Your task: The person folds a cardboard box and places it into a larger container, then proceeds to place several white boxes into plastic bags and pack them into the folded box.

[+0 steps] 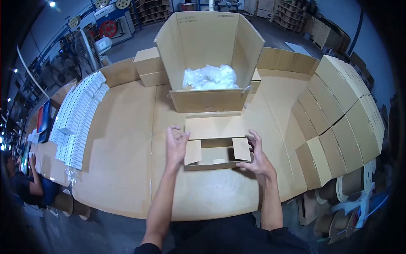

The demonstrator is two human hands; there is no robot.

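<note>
A small brown cardboard box (211, 163) lies in front of me with its long lid raised at the back and its two side flaps partly folded inward. My left hand (177, 146) is at the box's left side, fingers curved and apart. At the right end, my right hand (257, 157) has its thumb at the front corner and its fingers round the side. Behind it stands a large open carton (207, 101) holding clear plastic bags (210, 77).
Stacked brown boxes (334, 114) line the right side. Rows of small white boxes (80, 114) stand at the left. Another closed box (150, 67) sits beside the carton. A person (36, 184) is at the far left. Spools (338, 224) lie below the table's right edge.
</note>
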